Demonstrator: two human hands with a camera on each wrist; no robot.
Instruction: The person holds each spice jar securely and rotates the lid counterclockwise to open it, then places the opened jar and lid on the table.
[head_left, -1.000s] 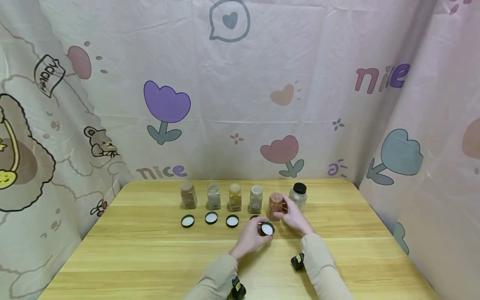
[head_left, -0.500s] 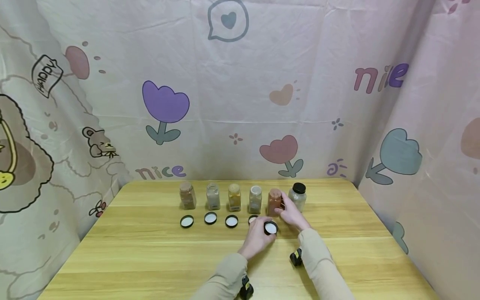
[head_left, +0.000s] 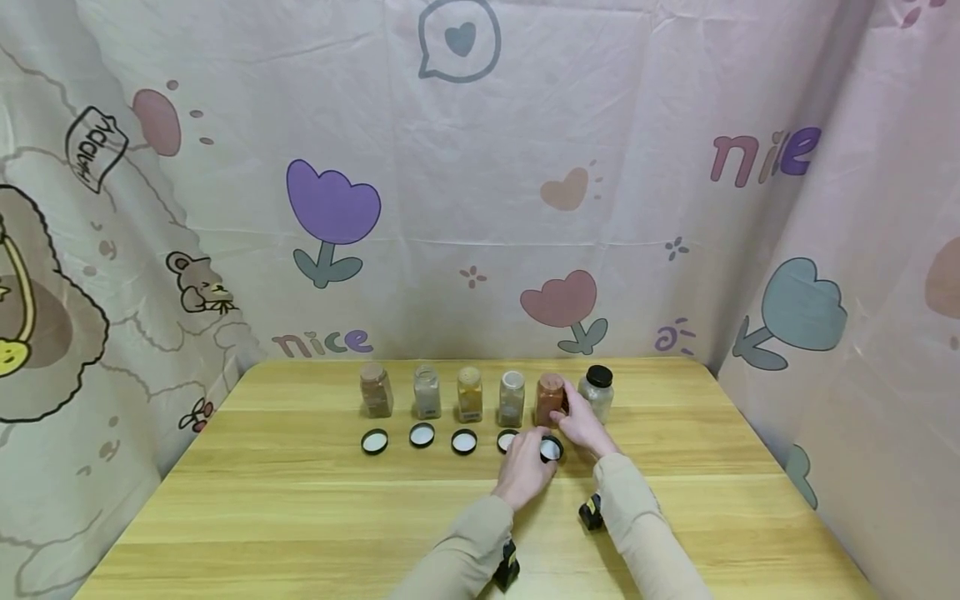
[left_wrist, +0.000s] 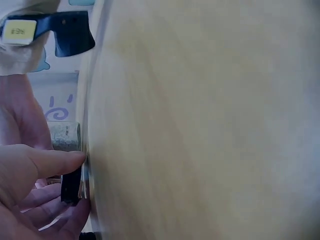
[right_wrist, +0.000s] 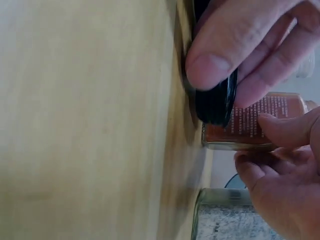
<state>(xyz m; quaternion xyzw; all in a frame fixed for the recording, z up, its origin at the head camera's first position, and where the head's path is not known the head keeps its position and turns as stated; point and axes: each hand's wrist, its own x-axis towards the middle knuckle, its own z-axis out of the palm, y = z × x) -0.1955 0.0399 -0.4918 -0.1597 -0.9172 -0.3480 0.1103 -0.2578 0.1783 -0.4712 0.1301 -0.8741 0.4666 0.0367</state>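
A wooden table (head_left: 300,517) stands before a pale printed curtain (head_left: 480,208) with tulips, hearts and the word "nice". Along the table's far side stand 4 uncapped spice jars: a brown one (head_left: 376,390), a grey one (head_left: 427,392), a yellow one (head_left: 470,394) and a pale one (head_left: 512,398). At the row's right end is a jar with a black cap (head_left: 597,390). In front lie 4 upturned black lids (head_left: 375,442) (head_left: 422,434) (head_left: 464,442) (head_left: 507,441), white inside.
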